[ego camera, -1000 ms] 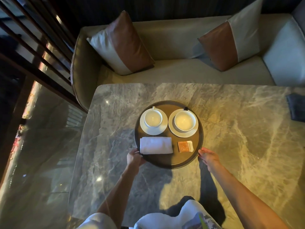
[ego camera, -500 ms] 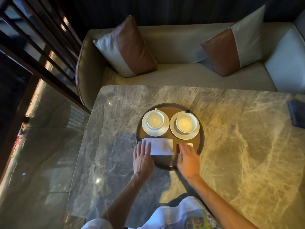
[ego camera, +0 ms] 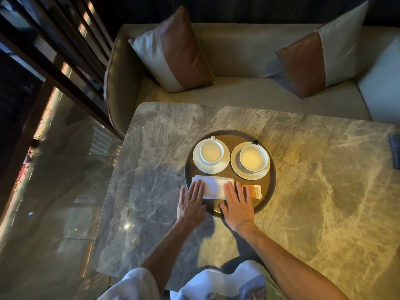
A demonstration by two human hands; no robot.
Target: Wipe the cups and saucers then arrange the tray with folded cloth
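A round dark tray (ego camera: 271,189) sits on the marble table (ego camera: 324,191). At its back stand two white cups, the left cup (ego camera: 211,151) on a white saucer (ego camera: 199,163) and the right cup (ego camera: 253,158) on a saucer (ego camera: 234,167). A folded white cloth (ego camera: 214,186) lies across the tray's front left. My left hand (ego camera: 191,202) lies flat with its fingertips on the cloth's left end. My right hand (ego camera: 237,202) lies flat with fingers on the cloth's right end. An orange sachet (ego camera: 254,190) lies beside the right hand.
A beige sofa (ego camera: 238,94) with two brown-and-white cushions (ego camera: 173,50) (ego camera: 320,53) runs behind the table. A dark cloth (ego camera: 395,151) lies at the table's right edge. A glass panel and dark wooden rails border the left side.
Both hands left the tray's rim and came inward. They now rest flat on the two ends of the folded cloth; the right hand has uncovered the sachet.
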